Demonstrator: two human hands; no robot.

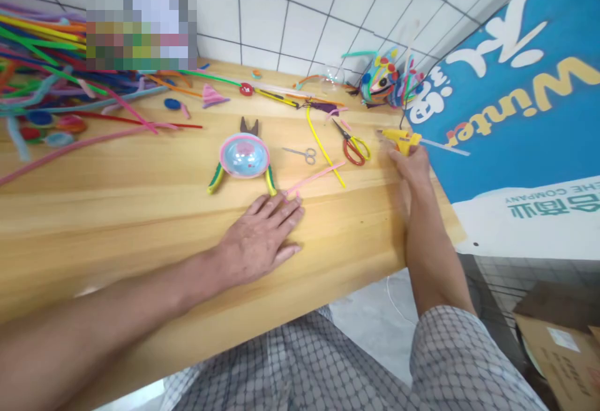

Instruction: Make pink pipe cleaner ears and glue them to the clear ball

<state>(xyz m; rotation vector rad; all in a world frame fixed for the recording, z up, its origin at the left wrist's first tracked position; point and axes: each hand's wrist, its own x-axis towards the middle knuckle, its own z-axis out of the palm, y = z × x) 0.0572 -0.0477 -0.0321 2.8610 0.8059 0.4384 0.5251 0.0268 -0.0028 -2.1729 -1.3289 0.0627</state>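
Observation:
My left hand (262,233) lies flat on the wooden table (117,211), fingers stretched out, fingertips touching the near end of a pink pipe cleaner (313,180). Just beyond it sits a blue dome with a pink rim (244,156) and two green-yellow legs. My right hand (412,160) reaches to the table's right edge and is closed round a yellow glue gun (402,139). A yellow pipe cleaner (323,147) lies between the two hands.
Red-handled scissors (352,145) and small silver scissors (302,153) lie mid-table. A heap of coloured pipe cleaners (42,55) fills the far left. A colourful craft figure (382,80) stands at the back right beside a blue banner (515,99). Pliers (249,126) rest behind the dome.

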